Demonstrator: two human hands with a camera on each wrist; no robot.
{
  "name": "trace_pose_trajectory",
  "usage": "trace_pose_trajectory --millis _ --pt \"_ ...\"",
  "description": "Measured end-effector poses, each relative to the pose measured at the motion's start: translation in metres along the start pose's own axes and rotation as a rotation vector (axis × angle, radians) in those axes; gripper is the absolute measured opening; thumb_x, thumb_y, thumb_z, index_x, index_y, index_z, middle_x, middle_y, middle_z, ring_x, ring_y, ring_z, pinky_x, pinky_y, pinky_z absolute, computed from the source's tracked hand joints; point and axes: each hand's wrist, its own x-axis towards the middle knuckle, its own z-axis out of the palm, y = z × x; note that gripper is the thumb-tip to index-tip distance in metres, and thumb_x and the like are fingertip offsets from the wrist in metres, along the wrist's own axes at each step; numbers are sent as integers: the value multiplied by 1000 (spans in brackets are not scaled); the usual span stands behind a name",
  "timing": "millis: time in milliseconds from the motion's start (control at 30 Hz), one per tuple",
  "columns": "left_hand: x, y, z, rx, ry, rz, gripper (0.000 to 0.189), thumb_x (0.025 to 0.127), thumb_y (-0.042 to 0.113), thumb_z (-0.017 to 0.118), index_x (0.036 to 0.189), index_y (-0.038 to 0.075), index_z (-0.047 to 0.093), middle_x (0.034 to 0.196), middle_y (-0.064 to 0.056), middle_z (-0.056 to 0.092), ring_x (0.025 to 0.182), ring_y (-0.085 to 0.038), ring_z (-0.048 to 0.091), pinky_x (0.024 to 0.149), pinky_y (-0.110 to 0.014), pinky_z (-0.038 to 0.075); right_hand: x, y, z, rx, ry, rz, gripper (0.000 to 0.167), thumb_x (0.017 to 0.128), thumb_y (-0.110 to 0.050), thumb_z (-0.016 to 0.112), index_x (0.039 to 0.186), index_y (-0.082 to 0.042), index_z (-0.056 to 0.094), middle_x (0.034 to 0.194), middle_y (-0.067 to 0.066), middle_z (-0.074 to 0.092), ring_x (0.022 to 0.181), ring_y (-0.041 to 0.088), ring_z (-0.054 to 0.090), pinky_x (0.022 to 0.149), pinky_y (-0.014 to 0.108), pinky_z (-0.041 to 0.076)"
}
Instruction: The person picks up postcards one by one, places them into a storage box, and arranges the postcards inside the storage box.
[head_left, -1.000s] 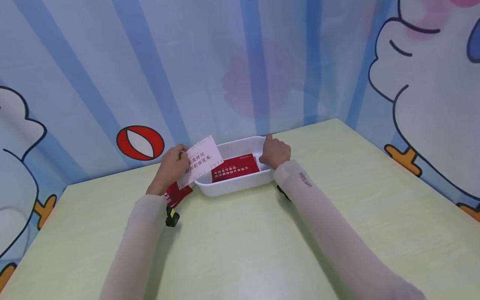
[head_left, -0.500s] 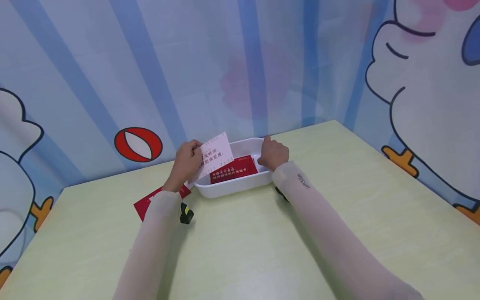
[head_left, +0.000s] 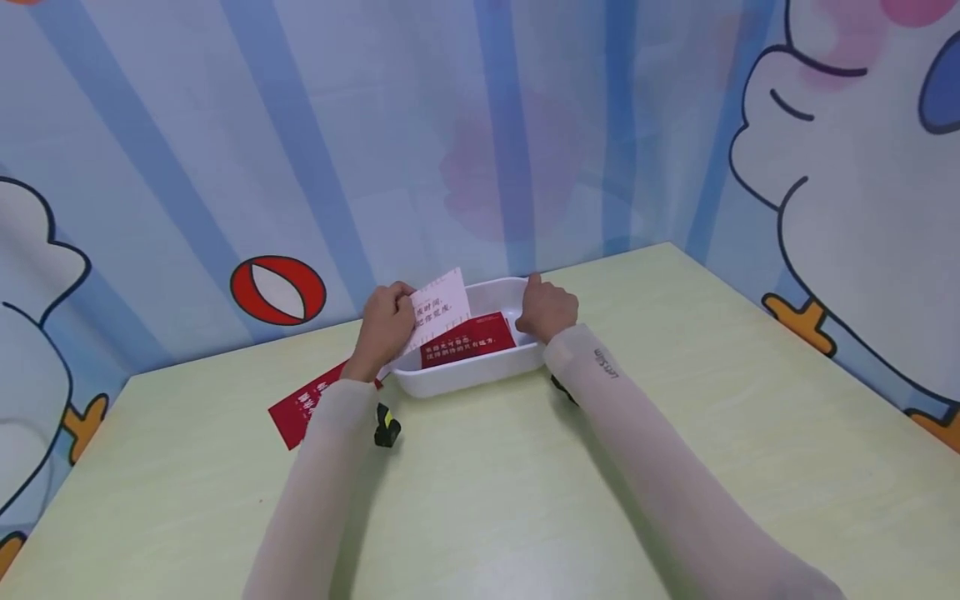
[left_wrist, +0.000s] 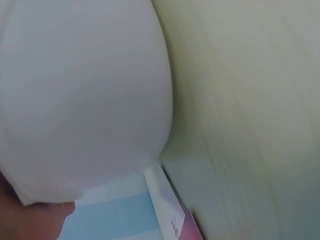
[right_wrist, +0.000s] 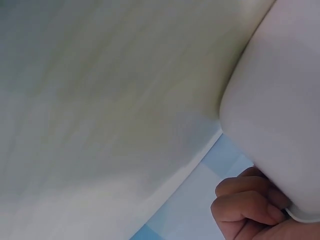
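Note:
My left hand (head_left: 386, 327) pinches a pale pink card (head_left: 441, 307) with dark printed characters, held tilted over the left end of a white plastic tray (head_left: 468, 377). Inside that tray lies a red card (head_left: 472, 340) with white lettering, partly covered by the pale one. At the tray's right end, my right hand (head_left: 549, 308) grips the rim; in the right wrist view its curled fingers (right_wrist: 245, 202) sit against the outer wall. Only a bit of the left hand (left_wrist: 37, 220) shows past the tray in the left wrist view, and its card is hidden there.
Red cards (head_left: 296, 412) lie on the pale wooden table (head_left: 480, 500) left of the tray, partly under the left wrist. A striped blue curtain (head_left: 412, 150) with cartoon figures rises right behind the table's back edge.
My left hand has moved right with the pale card, bringing it further over the tray. More of the red cards on the table shows. The right hand stays on the rim.

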Motion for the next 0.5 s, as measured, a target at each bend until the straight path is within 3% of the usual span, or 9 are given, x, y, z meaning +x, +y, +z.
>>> trace_pose_trajectory --millis 200,500 --pt "-1 2 6 50 -4 -25 37 104 22 32 119 3 60 109 -15 54 98 -27 49 85 -39 43 -1 0 4 -16 -13 -18 66 87 -28 74 139 -4 41 119 15 68 104 28 69 95 45 56" --pt "8 13 12 90 -75 -34 38 105 25 27 122 4 54 116 -16 53 109 -30 43 98 -48 41 1 1 -3 -36 -1 -16 70 85 -28 75 141 -6 41 123 13 68 103 27 70 94 45 57"
